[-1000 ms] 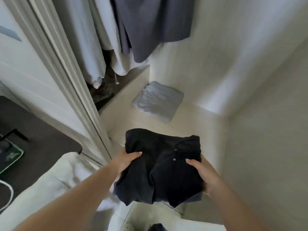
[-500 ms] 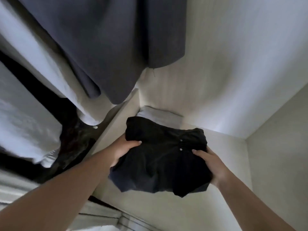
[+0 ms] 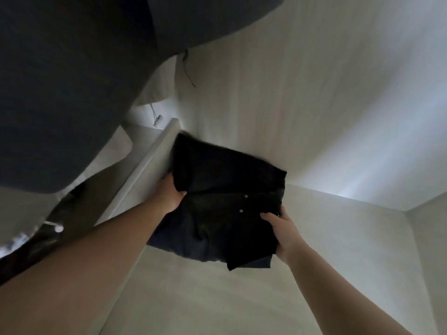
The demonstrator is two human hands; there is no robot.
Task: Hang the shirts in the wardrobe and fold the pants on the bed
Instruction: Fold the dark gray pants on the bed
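Folded black pants [image 3: 225,201] with two small metal rivets are held deep inside the pale wardrobe compartment, close to its back left corner. My left hand [image 3: 170,193] grips their left edge and my right hand [image 3: 284,232] grips their right near edge. The pants cover the spot where a folded grey garment lay, which is hidden now. A dark grey shirt [image 3: 72,81] hangs overhead at the upper left, very close to the camera.
A pale divider panel [image 3: 150,163] stands just left of the pants. The wardrobe's back wall [image 3: 290,105] and right side wall [image 3: 425,250] close the space. The light shelf floor [image 3: 193,293] lies below the pants. A cord [image 3: 188,68] dangles from the hanging clothes.
Both hands have pushed the black pants farther into the wardrobe, over the folded grey garment. The view has moved in under the hanging dark shirt, and the door frame is out of sight.
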